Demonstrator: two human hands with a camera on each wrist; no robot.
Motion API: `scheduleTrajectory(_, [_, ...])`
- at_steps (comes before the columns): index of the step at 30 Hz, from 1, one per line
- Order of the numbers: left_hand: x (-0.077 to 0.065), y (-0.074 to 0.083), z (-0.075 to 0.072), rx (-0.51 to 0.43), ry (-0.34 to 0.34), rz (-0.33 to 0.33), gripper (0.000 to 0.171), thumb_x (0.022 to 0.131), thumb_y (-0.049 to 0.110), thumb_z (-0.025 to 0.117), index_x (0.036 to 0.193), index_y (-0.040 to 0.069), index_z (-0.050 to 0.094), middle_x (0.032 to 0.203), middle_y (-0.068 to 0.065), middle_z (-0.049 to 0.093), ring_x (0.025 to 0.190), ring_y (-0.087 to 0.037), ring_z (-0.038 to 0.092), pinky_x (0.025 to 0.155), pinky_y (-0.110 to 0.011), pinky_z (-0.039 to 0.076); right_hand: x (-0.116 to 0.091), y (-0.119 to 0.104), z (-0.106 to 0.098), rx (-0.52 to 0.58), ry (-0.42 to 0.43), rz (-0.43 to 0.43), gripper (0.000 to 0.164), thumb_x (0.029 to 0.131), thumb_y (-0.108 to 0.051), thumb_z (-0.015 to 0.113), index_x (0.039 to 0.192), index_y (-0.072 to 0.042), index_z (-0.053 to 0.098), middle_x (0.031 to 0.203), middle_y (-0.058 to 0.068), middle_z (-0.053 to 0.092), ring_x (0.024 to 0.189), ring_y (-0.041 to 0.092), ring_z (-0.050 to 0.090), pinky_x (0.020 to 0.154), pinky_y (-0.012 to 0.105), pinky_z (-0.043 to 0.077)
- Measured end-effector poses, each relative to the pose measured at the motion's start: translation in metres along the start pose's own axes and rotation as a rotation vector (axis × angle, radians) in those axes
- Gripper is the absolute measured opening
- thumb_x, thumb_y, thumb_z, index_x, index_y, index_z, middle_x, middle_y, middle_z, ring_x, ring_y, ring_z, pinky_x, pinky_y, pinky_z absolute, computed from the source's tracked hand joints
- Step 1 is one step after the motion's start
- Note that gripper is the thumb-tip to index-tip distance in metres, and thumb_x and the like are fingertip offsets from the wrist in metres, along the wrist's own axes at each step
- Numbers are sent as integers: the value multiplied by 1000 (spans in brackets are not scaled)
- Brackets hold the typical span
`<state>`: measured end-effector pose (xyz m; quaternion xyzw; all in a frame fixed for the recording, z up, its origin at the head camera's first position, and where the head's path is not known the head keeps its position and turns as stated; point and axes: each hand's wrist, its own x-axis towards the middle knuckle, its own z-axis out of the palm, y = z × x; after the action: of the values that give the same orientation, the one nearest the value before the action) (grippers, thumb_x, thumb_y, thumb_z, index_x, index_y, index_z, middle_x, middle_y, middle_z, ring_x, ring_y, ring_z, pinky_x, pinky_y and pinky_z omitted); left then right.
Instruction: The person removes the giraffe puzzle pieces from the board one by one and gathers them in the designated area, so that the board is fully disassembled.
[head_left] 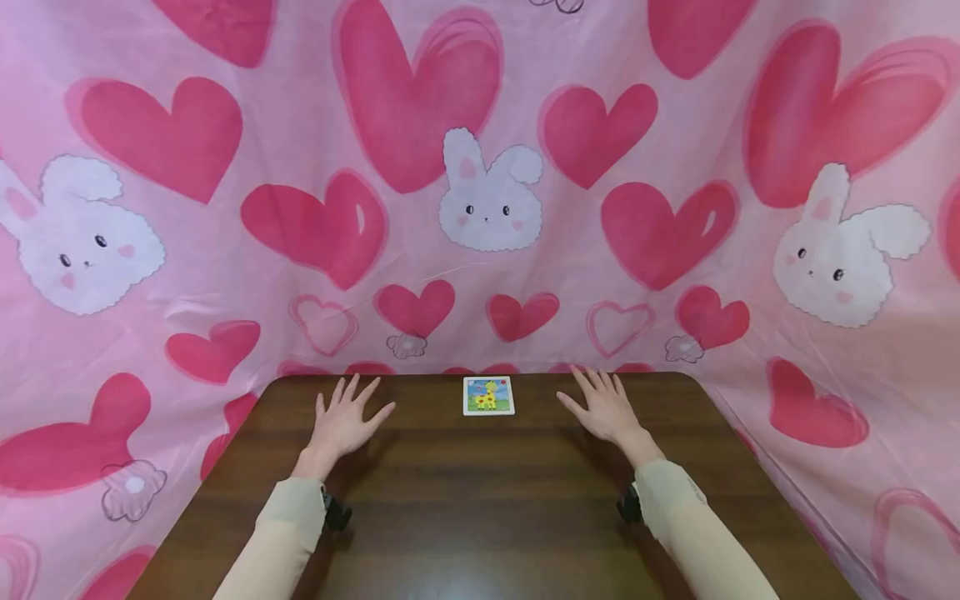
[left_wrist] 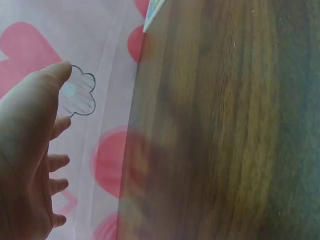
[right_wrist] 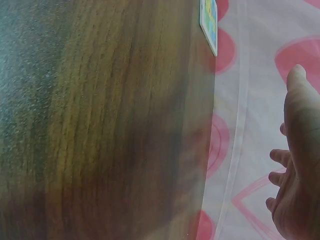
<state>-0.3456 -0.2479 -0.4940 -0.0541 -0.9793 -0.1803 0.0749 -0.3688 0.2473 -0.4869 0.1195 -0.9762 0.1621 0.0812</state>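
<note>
A square white-framed picture puzzle (head_left: pixel 488 396) with a yellow giraffe on it lies flat near the table's far edge, midway between the hands. My left hand (head_left: pixel 347 423) is to its left, fingers spread and straight, holding nothing. On the other side, my right hand (head_left: pixel 606 412) is spread the same way and is also without anything in it. Only a corner of the puzzle (left_wrist: pixel 153 15) shows at the top of the left wrist view. In the right wrist view its edge (right_wrist: pixel 210 25) appears at the top, with the right thumb and fingertips far to the right.
The dark brown wooden table (head_left: pixel 480 500) spreads out below both arms. A pink cloth (head_left: pixel 480 283) printed with hearts and white rabbits hangs behind the table and along both sides. Each wrist carries a small black camera (head_left: pixel 337 510) beneath its pale sleeve.
</note>
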Motion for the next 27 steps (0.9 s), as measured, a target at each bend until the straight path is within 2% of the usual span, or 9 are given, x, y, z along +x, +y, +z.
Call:
scheduleTrajectory(7, [4,10,9,1,-18,5,82,107,67,53,173,20,38,181,-26,25,169,-55,15,130,-84,2,6,-1,3,4,-17,13,84,111,-63,48,174,-9,31,177,30,32,166,58,24,135,76,7])
scheduleTrajectory(17, [17,25,24,3,-37,40,82,106,68,52,172,21,40,181,-25,28,169,-54,18,130,-84,8,11,0,6,-4,-23,25,83,112,-62,48,173,-8,32,178,28,31,167,55,23,136,75,7])
scheduleTrajectory(22, [24,34,36,22,-64,48,83,105,71,50,172,23,40,181,-23,29,169,-52,20,131,-82,9,17,-6,16,-13,-37,9,74,114,-52,47,173,-9,33,178,28,32,167,54,23,134,76,11])
scheduleTrajectory(27, [32,52,52,2,-109,67,82,104,70,51,170,21,44,180,-24,30,169,-52,22,131,-81,12,26,-21,30,-14,-69,0,72,115,-47,48,173,-8,33,178,27,32,168,52,22,134,77,13])
